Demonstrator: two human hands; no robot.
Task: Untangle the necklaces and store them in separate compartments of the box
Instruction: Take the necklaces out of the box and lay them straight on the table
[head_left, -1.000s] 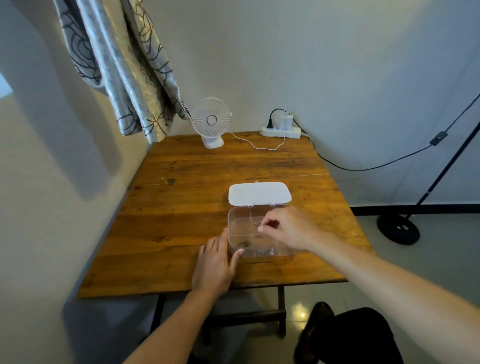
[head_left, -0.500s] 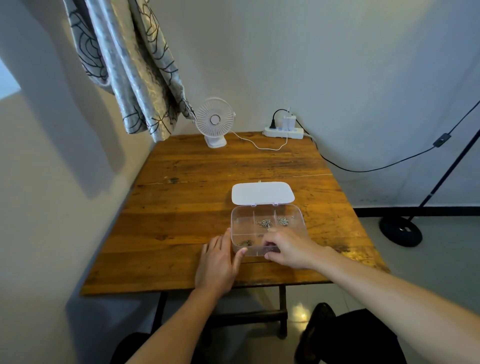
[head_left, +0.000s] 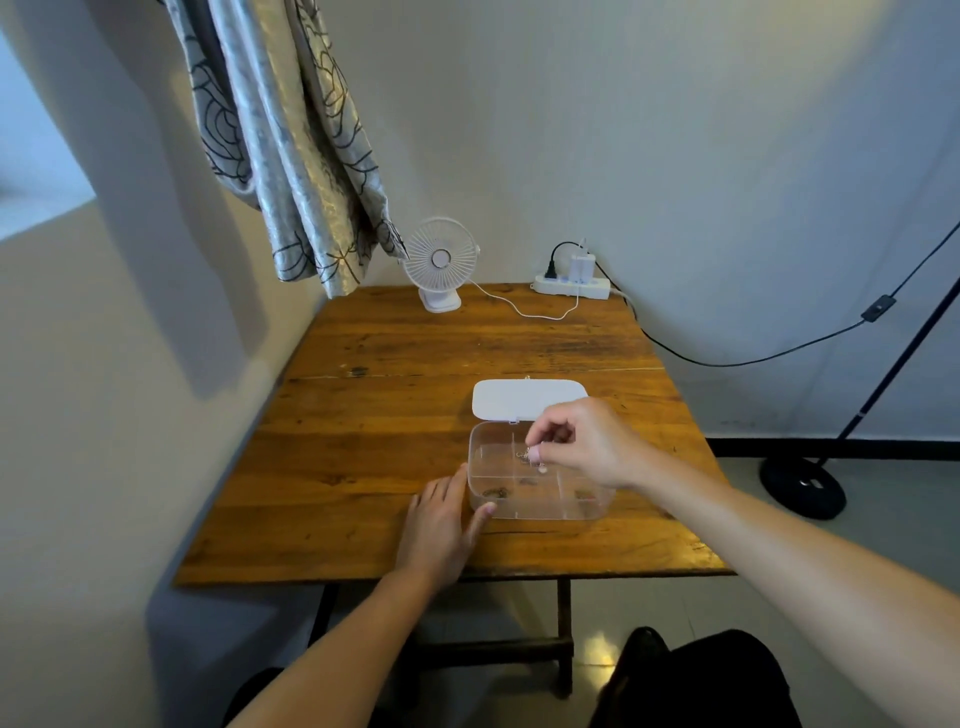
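Observation:
A clear plastic box (head_left: 480, 470) with several compartments stands near the table's front edge, its white lid (head_left: 527, 398) open and lying flat behind it. Small necklaces lie in the front compartments, one at the left (head_left: 494, 491) and one at the right (head_left: 582, 493). My right hand (head_left: 587, 441) hovers over the back middle compartment, its fingertips pinched on a thin necklace chain (head_left: 525, 455) that hangs into the box. My left hand (head_left: 441, 525) rests flat on the table, with its thumb against the box's front left corner.
The wooden table (head_left: 389, 467) stands against walls on the left and behind. A small white fan (head_left: 440, 262) and a power strip (head_left: 570, 285) with plugs sit at the back edge. A curtain (head_left: 291, 156) hangs at the back left. A lamp stand base (head_left: 802, 488) is on the floor to the right.
My right hand has moved from the box's front edge up and back over the back compartments and now pinches a chain. My left hand has stayed by the box.

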